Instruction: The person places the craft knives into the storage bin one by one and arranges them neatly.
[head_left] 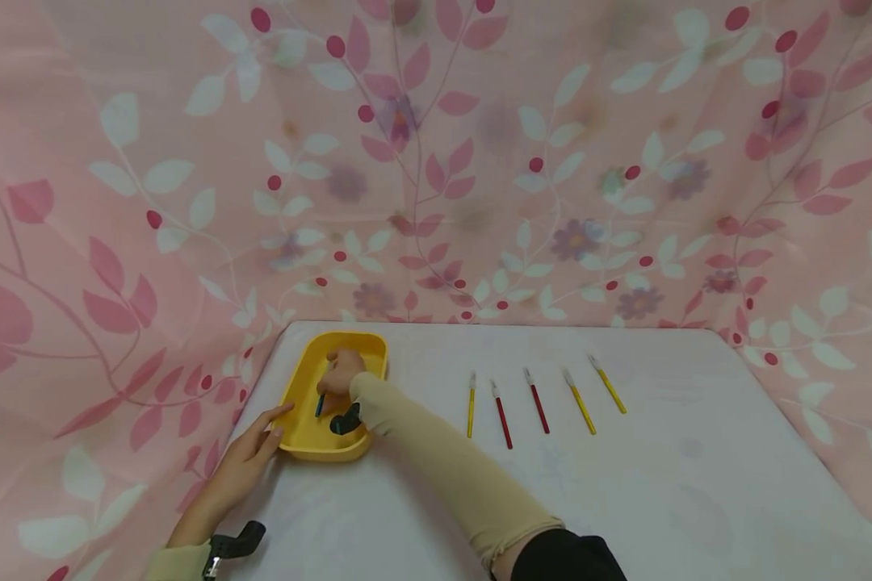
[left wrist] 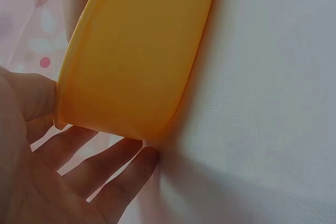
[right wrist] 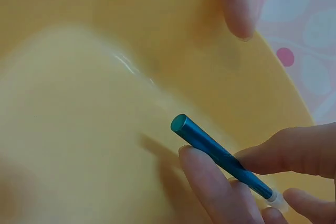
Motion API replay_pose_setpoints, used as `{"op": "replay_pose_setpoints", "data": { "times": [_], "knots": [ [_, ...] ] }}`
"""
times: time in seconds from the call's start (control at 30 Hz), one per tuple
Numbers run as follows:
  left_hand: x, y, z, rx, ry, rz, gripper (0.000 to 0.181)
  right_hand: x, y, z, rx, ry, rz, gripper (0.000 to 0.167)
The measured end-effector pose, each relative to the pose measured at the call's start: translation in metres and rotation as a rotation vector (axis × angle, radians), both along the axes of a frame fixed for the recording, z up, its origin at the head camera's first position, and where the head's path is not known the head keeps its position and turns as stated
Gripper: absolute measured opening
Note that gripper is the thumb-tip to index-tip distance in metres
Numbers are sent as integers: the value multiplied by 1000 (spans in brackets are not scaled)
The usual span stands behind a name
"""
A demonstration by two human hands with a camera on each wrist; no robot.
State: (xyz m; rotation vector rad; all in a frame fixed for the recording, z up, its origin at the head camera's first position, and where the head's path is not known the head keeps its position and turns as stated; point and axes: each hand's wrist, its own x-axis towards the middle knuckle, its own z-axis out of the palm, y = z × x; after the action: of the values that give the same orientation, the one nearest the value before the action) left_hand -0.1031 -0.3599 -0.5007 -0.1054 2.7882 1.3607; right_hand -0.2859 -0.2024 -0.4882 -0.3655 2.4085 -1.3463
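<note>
Inside the yellow tray, my right hand pinches a blue craft knife between thumb and fingers. Its handle is metallic with a knurled band, and a clear cap covers the far end. The right wrist view shows the knife just above the tray floor, tilted, with its flat butt end toward the tray's middle. My left hand holds the tray's left side, one digit over the rim and the other fingers against the outer wall.
Right of the tray, several capped craft knives lie spaced in a row on the white table: yellow, red, red, yellow and yellow. A pink floral cloth hangs behind the table.
</note>
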Motion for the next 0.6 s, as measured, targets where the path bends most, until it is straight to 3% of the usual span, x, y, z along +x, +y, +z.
{"op": "replay_pose_setpoints", "data": {
  "times": [0.13,0.33,0.5,0.6],
  "knots": [
    [-1,1,2,-7,-6,-4,52,-2,-8,-6,67,14,-17,63],
    [-2,2,4,-20,-10,-7,51,-9,-19,-19,229,99,12,63],
    [-2,1,3,-20,-11,-4,52,-9,-21,-13,321,145,43,58],
    [-2,1,3,-20,-15,-2,52,-8,-22,-9,367,169,69,47]
  ]
}}
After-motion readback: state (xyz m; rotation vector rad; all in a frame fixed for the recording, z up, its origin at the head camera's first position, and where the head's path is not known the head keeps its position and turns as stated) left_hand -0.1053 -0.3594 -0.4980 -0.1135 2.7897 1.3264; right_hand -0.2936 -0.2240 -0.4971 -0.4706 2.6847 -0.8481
